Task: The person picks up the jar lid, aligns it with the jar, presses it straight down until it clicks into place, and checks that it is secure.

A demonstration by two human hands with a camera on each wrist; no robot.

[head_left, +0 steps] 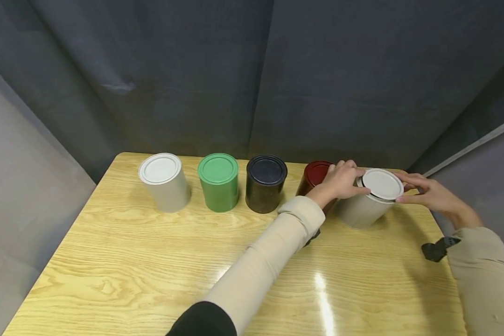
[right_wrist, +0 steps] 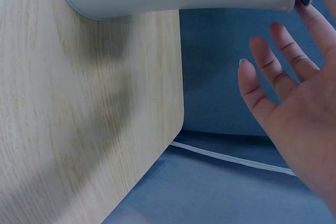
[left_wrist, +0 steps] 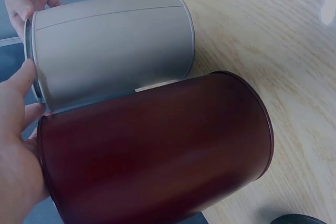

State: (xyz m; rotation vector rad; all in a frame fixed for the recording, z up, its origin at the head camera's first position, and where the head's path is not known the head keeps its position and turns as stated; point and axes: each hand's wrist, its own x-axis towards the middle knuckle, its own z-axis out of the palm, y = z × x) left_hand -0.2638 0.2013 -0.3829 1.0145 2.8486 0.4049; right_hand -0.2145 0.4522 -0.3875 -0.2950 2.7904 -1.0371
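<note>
At the right end of a row of cans stands a light grey can [head_left: 358,213], its white lid [head_left: 383,183] raised slightly, with a dark gap under the rim. My left hand [head_left: 342,179] holds the lid's left edge with thumb and fingers. On the opposite edge, my right hand [head_left: 434,196] pinches the lid between thumb and index finger; its other fingers are spread in the right wrist view. Just left of the grey can is a dark red can [left_wrist: 157,150], partly covered by my left hand and forearm in the head view. The grey can's inside is hidden.
Further left along the back stand a black can [head_left: 263,196], a green can [head_left: 220,193] and a white-lidded can [head_left: 170,193], all lidded. They sit on a wooden table [head_left: 151,275]. Dark curtains [head_left: 193,70] hang behind it; the table's right edge runs close to the grey can.
</note>
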